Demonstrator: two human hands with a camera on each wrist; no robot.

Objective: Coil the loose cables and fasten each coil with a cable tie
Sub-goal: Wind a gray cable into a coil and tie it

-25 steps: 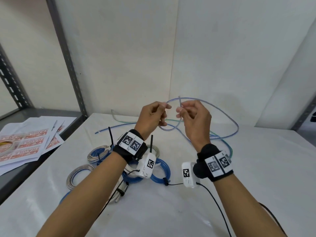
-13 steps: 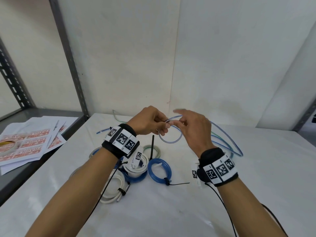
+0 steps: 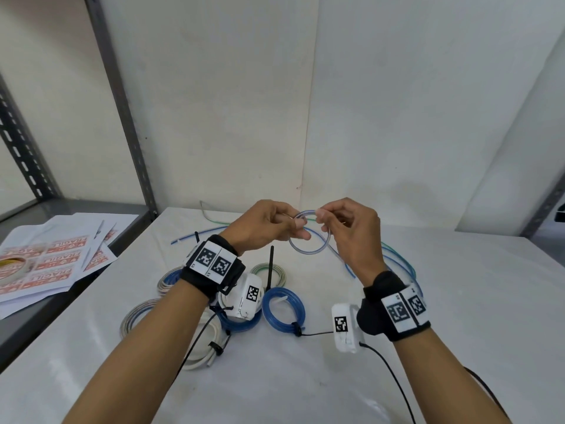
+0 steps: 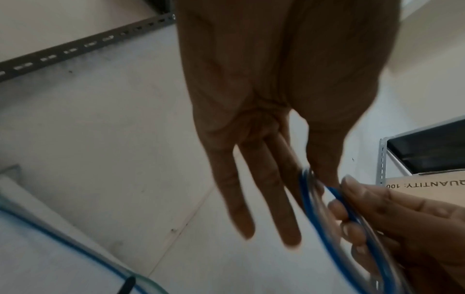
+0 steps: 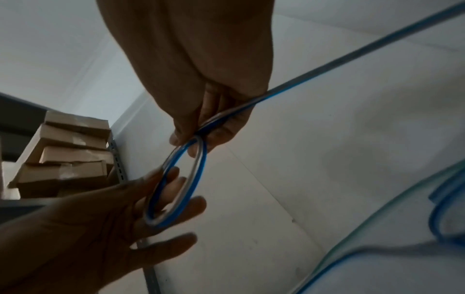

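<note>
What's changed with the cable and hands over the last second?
Both hands, left hand and right hand, came down closer to the table. The blue cable, a wide open loop before, is now wound into a small coil pinched between them. The tied coils below stayed put.

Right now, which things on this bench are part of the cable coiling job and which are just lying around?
Part of the job:
- blue cable loop, pinched by the left hand and right hand
- its loose tail on the table
- tied blue coil
- upright black cable tie

Just lying about:
- fragile labels
- tape roll
- cardboard boxes
</note>
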